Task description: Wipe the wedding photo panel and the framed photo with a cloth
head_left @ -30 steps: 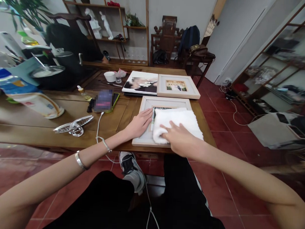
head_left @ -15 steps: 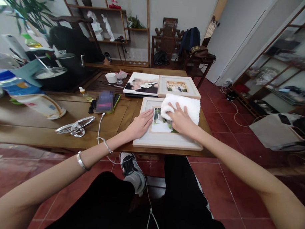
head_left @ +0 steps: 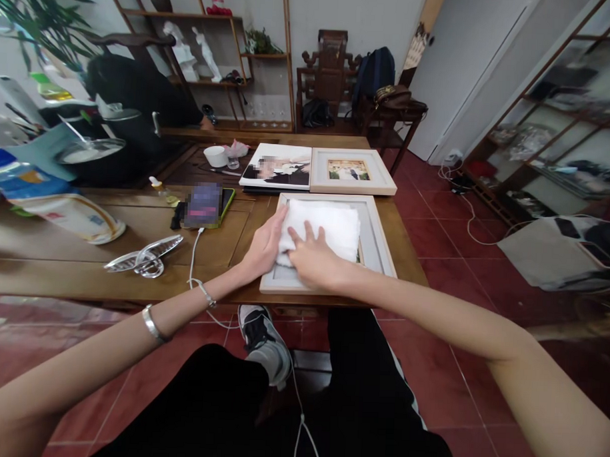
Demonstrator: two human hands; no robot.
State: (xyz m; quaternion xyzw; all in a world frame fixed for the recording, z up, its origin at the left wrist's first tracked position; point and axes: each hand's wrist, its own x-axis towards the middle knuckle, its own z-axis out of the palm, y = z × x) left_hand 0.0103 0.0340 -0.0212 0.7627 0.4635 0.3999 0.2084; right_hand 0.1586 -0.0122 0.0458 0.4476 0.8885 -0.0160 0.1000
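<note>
A light wooden picture frame lies flat near the table's front edge. Folded over most of its picture is a white cloth, which my right hand holds and presses down with bent, parted fingers. My left hand rests stretched out along the frame's left side, its fingers straight and beside the cloth's edge. Only a sliver of the picture shows at the cloth's right. Behind lie a second framed photo and, to its left, a photo panel on a dark base.
On the wooden table, a phone with a white cable, a clear hair claw, a small dropper bottle and a white cup stand or lie to the left. A large blue and white pouch is farther left.
My right hand has moved left and slightly nearer with the cloth, uncovering the frame's right side. My left hand has shifted from the picture's edge to the frame's left rim.
</note>
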